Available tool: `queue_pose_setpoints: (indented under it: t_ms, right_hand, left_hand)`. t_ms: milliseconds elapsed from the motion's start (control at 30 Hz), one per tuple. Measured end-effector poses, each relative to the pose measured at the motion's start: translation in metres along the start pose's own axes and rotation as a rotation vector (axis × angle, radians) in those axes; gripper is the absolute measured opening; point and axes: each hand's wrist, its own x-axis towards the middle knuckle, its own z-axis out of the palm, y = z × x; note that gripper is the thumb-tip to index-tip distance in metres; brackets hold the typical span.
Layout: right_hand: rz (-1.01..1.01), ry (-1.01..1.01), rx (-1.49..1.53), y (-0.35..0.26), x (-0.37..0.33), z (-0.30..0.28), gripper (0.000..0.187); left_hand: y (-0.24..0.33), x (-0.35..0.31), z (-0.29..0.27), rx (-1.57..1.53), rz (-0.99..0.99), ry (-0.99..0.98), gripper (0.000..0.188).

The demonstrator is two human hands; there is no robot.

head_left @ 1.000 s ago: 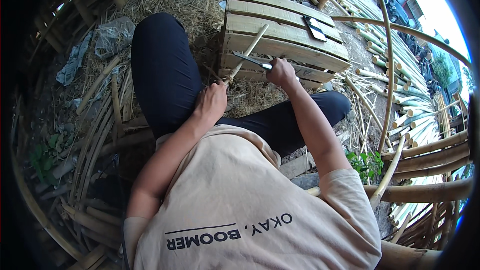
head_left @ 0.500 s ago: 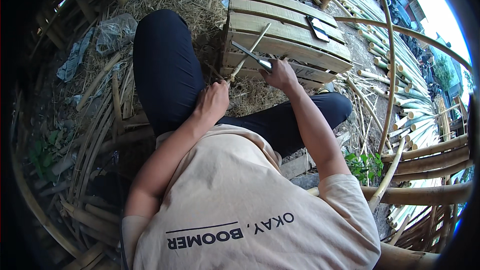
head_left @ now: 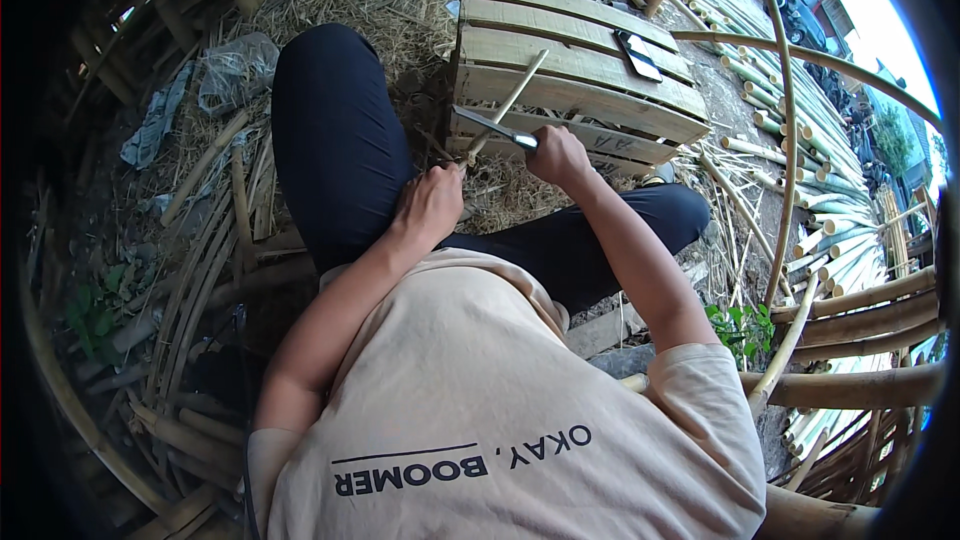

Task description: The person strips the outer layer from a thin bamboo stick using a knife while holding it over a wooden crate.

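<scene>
A seated person in a tan shirt and dark trousers works over their lap. The left hand [head_left: 428, 208] has its fingers clamped on the near end of a thin bamboo strip [head_left: 507, 106], steadying it so the strip slants up and away. The right hand [head_left: 557, 153] grips a knife [head_left: 492, 127], fingers wrapped tight on the handle, with the blade laid across the strip, probably to shave it. Just beyond stands a slatted wooden crate [head_left: 590, 80], the strip's far end resting against its near edge; a small dark flat object [head_left: 637, 55] lies near its far right corner. Straw and bamboo poles [head_left: 820, 230] crowd the ground all around, leaving little free room.
</scene>
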Motion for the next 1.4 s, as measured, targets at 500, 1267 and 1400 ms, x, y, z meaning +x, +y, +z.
queue_pose_setpoints:
  t_ms: [500, 1267, 1400]
  right_hand:
    - [-0.089, -0.105, 0.055, 0.032, 0.006, 0.008, 0.021]
    - [-0.040, -0.082, 0.104, 0.017, 0.002, 0.000, 0.025]
    - [0.044, -0.084, 0.034, 0.004, 0.001, -0.004, 0.022]
  left_hand:
    - [0.004, 0.001, -0.001, -0.004, -0.008, -0.002, 0.029]
    - [0.008, 0.001, -0.005, -0.011, -0.038, -0.030, 0.027]
    - [0.007, 0.002, -0.008, 0.020, -0.048, -0.034, 0.027]
